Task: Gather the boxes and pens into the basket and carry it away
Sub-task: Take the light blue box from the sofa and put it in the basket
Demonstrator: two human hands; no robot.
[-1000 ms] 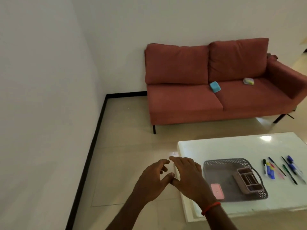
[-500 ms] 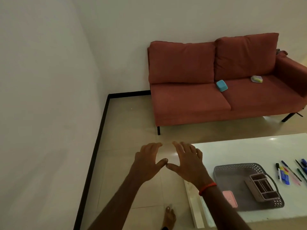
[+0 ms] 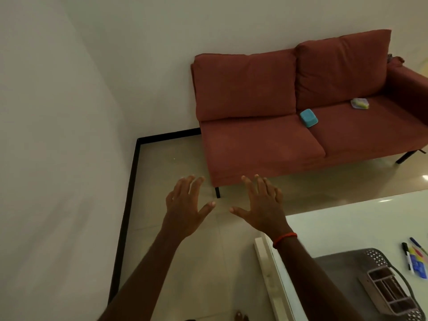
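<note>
Fingers (image 3: 192, 184) of both hands were spread and empty; the grey basket (image 3: 342, 272) held a divider (image 3: 391, 295), pens (image 3: 414, 258) beside it.

We are in a home living room. Beyond our spread fingers (image 3: 259, 181) stands a red two-seat sofa (image 3: 301, 117) with loose back cushions, pushed against a plain white wall (image 3: 162, 42). Below the fingers lies a pale glossy tile floor (image 3: 176, 163), edged by a black skirting strip (image 3: 129, 205) to the left of them. To the right of the fingers and nearer to us sits a low white coffee table (image 3: 347, 223).
</note>
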